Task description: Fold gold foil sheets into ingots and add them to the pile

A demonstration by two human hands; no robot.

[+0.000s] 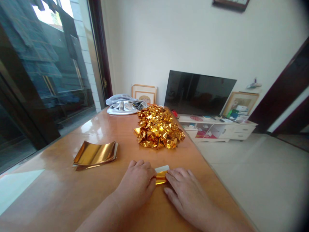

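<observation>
A partly folded sheet of gold foil paper [161, 178] lies on the table between my hands, with a pale strip of its back showing along the far edge. My left hand [138, 180] is closed on its left end, fingers curled and thumb alongside. On the right end, the fingertips of my right hand [184, 190] press the paper; the thumb sits a little apart, nearer to me. Left of my hands is a stack of flat gold foil sheets [95, 154], slightly curled. Beyond them a large heap of folded gold foil pieces [159, 127] covers the table's right side.
The glossy wooden table [60, 190] has its right edge close to my right forearm. Grey and white cloth [124, 104] lies at the far end. A pale green sheet [18, 187] is at the left. Past the table stand a television [200, 93] and a low white cabinet [217, 129].
</observation>
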